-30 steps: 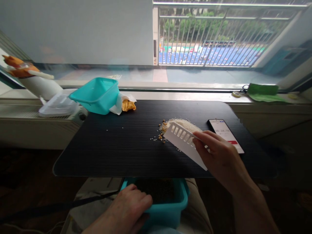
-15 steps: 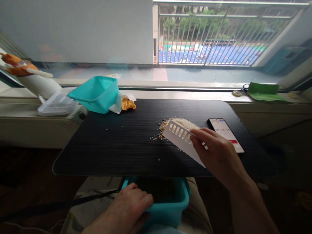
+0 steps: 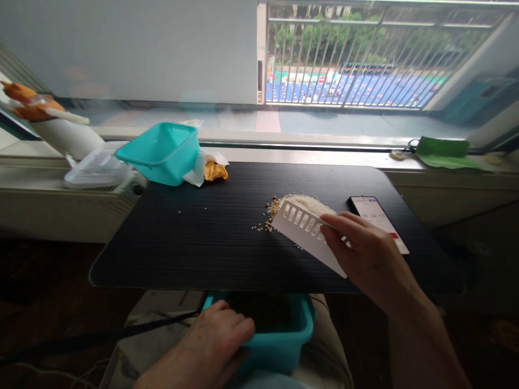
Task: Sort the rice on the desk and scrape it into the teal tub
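Observation:
In my right hand (image 3: pixel 365 248) I pinch a white flat scraper (image 3: pixel 310 237) with a row of slots along its upper edge. It is tilted and stands at the near side of a pile of white rice-like grains (image 3: pixel 310 202), hiding part of it. Yellowish and dark beans or kernels (image 3: pixel 269 219) lie at the pile's left edge, with a few loose grains around. My left hand (image 3: pixel 227 329) is closed over the left rim of a turquoise plastic tub (image 3: pixel 279 341) below the table's front edge. Dark contents fill the tub's shadowed inside.
On the black table (image 3: pixel 182 243), a phone (image 3: pixel 379 224) showing a running timer lies at the right. A second turquoise tub (image 3: pixel 166 154) stands back left, beside an orange-and-white crumpled wrapper (image 3: pixel 214 170). Behind the table are a windowsill and a green sheet (image 3: pixel 444 151).
The single yellowish kernel near the table's front edge no longer shows. Both hands keep their grips, the scraper stays at the pile, and the view has shifted slightly.

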The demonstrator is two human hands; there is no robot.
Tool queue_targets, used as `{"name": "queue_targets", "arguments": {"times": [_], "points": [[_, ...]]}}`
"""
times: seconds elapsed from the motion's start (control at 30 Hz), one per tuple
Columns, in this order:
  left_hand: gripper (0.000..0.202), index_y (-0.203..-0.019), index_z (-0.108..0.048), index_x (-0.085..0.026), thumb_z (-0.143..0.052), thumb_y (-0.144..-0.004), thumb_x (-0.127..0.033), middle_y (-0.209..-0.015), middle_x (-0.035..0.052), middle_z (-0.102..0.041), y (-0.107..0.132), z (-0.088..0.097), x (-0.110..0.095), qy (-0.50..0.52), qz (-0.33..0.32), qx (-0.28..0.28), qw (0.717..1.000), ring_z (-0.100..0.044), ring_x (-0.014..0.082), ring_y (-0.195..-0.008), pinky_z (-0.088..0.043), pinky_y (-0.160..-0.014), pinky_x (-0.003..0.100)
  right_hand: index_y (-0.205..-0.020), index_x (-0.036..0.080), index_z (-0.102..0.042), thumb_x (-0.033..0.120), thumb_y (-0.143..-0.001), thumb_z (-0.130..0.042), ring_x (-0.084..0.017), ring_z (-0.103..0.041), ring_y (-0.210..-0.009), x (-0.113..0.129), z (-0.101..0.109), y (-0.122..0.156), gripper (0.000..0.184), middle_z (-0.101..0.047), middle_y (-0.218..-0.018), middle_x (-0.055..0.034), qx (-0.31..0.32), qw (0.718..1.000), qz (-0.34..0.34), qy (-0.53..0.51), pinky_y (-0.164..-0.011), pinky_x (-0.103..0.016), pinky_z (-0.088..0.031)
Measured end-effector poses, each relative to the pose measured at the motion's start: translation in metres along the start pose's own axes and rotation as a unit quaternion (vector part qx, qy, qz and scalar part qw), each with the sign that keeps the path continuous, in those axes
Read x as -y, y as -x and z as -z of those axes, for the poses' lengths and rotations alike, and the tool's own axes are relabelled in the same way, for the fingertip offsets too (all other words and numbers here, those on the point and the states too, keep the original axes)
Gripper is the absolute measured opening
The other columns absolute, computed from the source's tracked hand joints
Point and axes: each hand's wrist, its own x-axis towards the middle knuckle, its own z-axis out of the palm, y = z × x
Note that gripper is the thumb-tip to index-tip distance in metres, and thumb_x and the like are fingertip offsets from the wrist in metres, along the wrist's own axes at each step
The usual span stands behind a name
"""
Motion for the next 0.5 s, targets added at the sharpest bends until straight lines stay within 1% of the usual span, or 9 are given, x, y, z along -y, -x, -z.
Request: {"name": "queue_targets", "arguments": {"times": [0.13,0.3,0.37,0.43,0.5], "points": [[0.017,-0.087,-0.052,-0.022,-0.055,-0.084,-0.006,-0.091,-0.0008,-0.066,0.000,0.002,-0.001,-0.010,0.003,0.000,1.000,-0.061,0.0196,-0.086,-0.039,-0.093,0.037,-0.104,0.023,-0.068,0.021,-0.094,-0.053,-0.018,-0.066,-0.079,0.001,-0.002,0.001,0.018,-0.071,-0.094,-0.0037,0.032,0.999,0.006,-0.025,-0.061,-0.026,-0.048],[0.017,-0.087,-0.052,-0.023,-0.055,-0.083,-0.006,-0.091,-0.0004,-0.067,-0.001,0.005,-0.002,-0.013,0.010,0.003,1.000,-0.062,0.0195,-0.086,-0.040,-0.093,0.037,-0.103,0.024,-0.068,0.023,-0.094,-0.056,-0.016,-0.066,-0.077,0.003,0.007,0.007,0.015,-0.070,-0.095,-0.0023,0.001,1.000,0.015,-0.024,-0.064,-0.025,-0.049],[0.018,-0.088,-0.053,-0.023,-0.055,-0.083,-0.006,-0.091,-0.0005,-0.067,0.000,0.004,-0.002,-0.011,0.009,0.001,1.000,-0.062,0.0195,-0.086,-0.039,-0.093,0.037,-0.103,0.024,-0.068,0.022,-0.094,-0.055,-0.016,-0.066,-0.079,0.004,0.007,0.006,0.016,-0.070,-0.095,-0.0024,0.002,0.999,0.018,-0.032,-0.066,-0.026,-0.049],[0.018,-0.088,-0.053,-0.023,-0.055,-0.083,-0.005,-0.092,-0.0007,-0.066,0.003,0.005,-0.001,-0.007,0.015,0.000,1.000,-0.062,0.0197,-0.087,-0.039,-0.093,0.037,-0.104,0.024,-0.067,0.021,-0.094,-0.055,-0.017,-0.066,-0.082,0.006,0.004,0.005,0.016,-0.070,-0.096,-0.0027,0.018,0.998,0.029,-0.054,-0.068,-0.026,-0.049],[0.018,-0.087,-0.054,-0.023,-0.056,-0.084,-0.006,-0.092,-0.0010,-0.066,0.006,0.006,-0.002,0.000,0.029,0.002,1.000,-0.062,0.0207,-0.089,-0.039,-0.093,0.037,-0.105,0.024,-0.067,0.020,-0.095,-0.054,-0.017,-0.065,-0.085,0.011,-0.001,0.003,0.017,-0.070,-0.098,-0.0033,0.047,0.994,0.051,-0.085,-0.071,-0.027,-0.049]]}}
